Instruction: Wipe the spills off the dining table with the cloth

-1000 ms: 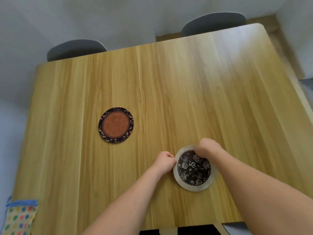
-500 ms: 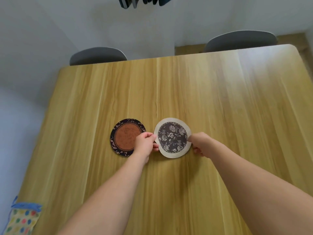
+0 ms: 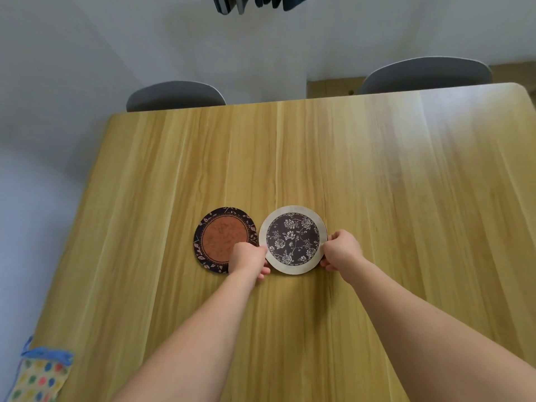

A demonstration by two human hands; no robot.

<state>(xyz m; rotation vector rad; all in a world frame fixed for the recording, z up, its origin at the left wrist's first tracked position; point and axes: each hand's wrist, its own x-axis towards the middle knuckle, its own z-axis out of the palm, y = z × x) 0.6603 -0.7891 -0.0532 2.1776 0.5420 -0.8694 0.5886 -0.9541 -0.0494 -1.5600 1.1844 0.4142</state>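
Both hands, the left hand (image 3: 248,258) and right hand (image 3: 340,252), are pinched on opposite edges of the cream-rimmed floral coaster (image 3: 293,240), which has been carried from the near edge to just beside the rust-centred coaster (image 3: 224,240). This clears the near tabletop, apparently for wiping. The spotted cloth (image 3: 40,375) lies untouched at the near-left corner of the wooden dining table (image 3: 406,213), no spills are discernible, and two grey chairs (image 3: 175,95) stand against the far wall.
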